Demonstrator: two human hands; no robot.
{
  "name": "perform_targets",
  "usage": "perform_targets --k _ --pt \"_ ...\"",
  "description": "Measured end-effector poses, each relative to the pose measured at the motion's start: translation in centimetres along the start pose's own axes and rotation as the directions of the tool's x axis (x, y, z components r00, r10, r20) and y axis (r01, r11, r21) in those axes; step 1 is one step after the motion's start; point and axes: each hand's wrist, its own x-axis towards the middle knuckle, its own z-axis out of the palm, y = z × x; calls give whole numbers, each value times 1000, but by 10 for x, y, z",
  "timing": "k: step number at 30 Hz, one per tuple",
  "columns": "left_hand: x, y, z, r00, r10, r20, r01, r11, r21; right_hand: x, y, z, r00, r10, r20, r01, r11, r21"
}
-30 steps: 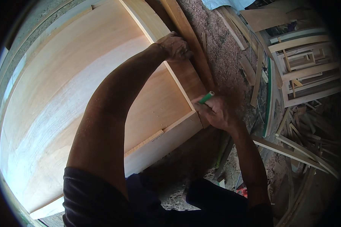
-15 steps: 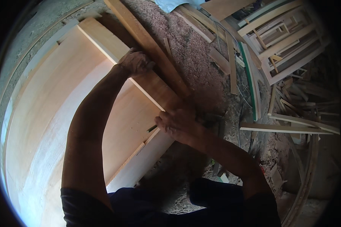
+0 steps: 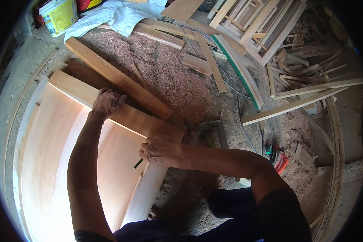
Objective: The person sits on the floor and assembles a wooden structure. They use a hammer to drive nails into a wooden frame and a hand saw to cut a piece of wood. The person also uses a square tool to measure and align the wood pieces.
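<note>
A wide, pale wooden panel (image 3: 121,157) fills the lower left, with a plank (image 3: 139,120) running along its far edge. My left hand (image 3: 107,103) is closed over this plank, fingers wrapped across its top. Farther right, near the plank's end, my right hand (image 3: 161,150) rests by the corner with its fingers curled. A thin green pencil (image 3: 138,163) sticks out from those fingers, pointing down toward the panel. A pale side board (image 3: 146,189) joins the panel at that corner. Beyond the plank lies a thick brown beam (image 3: 121,78) on the ground.
Wood shavings (image 3: 161,64) cover the floor ahead. A green-edged board (image 3: 238,72) and a red power tool (image 3: 281,163) with a cable lie to the right. Wooden frames (image 3: 254,24) and scrap strips (image 3: 318,68) pile at far right. A yellow-white bucket (image 3: 59,17) stands far left.
The view has shifted, so the plank and both hands appear lower and farther left. The bucket and power tool have come into sight. Both hands stay on the plank, the pencil still in my right.
</note>
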Motion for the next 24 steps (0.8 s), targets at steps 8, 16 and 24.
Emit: perform_targets --k 8,16,24 --pt "-8 -7 -15 992 58 116 -59 998 10 -28 38 -45 957 207 -202 -117 916 384" --pt "-35 21 -44 946 192 262 -234 962 141 -248 80 9 718 692 -75 -614 681 398" --pt "-35 19 -51 905 218 365 -309 927 211 -336 49 183 169 913 372 -831 -70 551"
